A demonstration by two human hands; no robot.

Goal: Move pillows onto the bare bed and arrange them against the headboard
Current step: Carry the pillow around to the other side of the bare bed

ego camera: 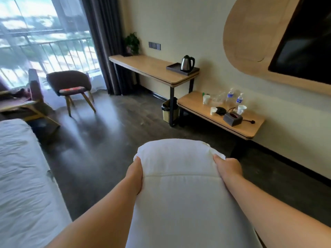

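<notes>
A white pillow [179, 185] fills the lower middle of the head view, carried lengthwise in front of me above the dark floor. My left hand [135, 173] grips its left side, thumb on top. My right hand [226, 167] clamps its right side near the far corner. A bed with a white sheet [19, 176] lies along the left edge; its headboard is out of view.
A brown chair [71, 86] stands by the window at the far left. A long wooden desk [152, 68] carries a kettle [187, 63]. A lower shelf [220, 115] holds bottles and cups. A bin [168, 111] sits under the desk. A TV [304, 42] hangs at the upper right.
</notes>
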